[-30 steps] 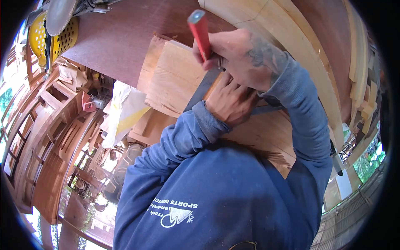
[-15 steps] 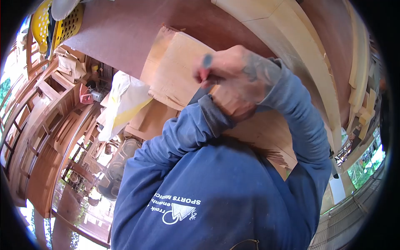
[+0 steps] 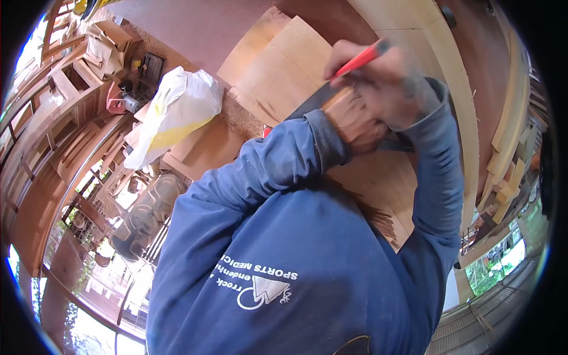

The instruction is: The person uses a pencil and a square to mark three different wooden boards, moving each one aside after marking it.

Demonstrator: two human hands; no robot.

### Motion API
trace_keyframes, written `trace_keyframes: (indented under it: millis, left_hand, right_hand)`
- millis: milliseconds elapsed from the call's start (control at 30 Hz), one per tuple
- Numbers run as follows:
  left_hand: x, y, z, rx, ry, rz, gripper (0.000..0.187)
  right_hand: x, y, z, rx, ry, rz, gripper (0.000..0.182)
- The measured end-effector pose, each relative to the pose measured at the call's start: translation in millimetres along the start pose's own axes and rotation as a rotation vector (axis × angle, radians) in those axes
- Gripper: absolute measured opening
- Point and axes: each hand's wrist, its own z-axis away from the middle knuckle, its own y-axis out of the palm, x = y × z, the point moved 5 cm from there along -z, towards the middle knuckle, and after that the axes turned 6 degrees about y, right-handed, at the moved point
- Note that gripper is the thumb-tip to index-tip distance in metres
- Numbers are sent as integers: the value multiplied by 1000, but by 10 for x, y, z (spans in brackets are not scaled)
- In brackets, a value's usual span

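My right hand (image 3: 393,86), blurred, is closed around a red marking pen (image 3: 362,59) with a dark end, its lower end pointing down-left. My left hand (image 3: 355,123) lies just below it, pressed over a dark flat straightedge (image 3: 307,102); its fingertips are partly covered by my right hand. The straightedge slants across a pale plywood sheet (image 3: 290,62), and a bit of red shows at its lower-left end, by my left sleeve. More plywood (image 3: 378,180) with a ragged dark edge extends below my hands.
A long curved pale wood panel (image 3: 441,65) runs along the right, with timber strips (image 3: 512,112) beyond. To the left are a white and yellow plastic bag (image 3: 180,106), a cardboard box (image 3: 207,145) and wooden frames (image 3: 65,100). Sawdust lies on the reddish-brown surface (image 3: 189,23).
Both hands have moved rightward, and the red pen now shows more fully in my right hand. More of the straightedge is visible. The view has shifted, revealing more of the bag.
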Motion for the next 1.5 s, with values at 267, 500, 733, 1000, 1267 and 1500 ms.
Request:
trace_keyframes:
  millis: [267,500,733,1000,1267,1500]
  left_hand:
    - [-20,7,28,-30,-19,-17,43]
    - [-11,-18,40,-61,-27,-28,41]
    - [-9,-45,84,-45,-22,-31,40]
    - [-45,-42,59,-13,8,-37,38]
    - [-189,-141,179,21,28,-61,37]
    - [-118,-109,129,297,-31,-80,36]
  right_hand:
    - [384,935,-114,308,-24,72,29]
    - [239,639,-84,235,79,106,13]
    - [177,601,-81,122,137,45,14]
    - [114,676,20,121,200,83,19]
    - [151,892,20,161,150,145,26]
    - [98,331,51,34,132,200,22]
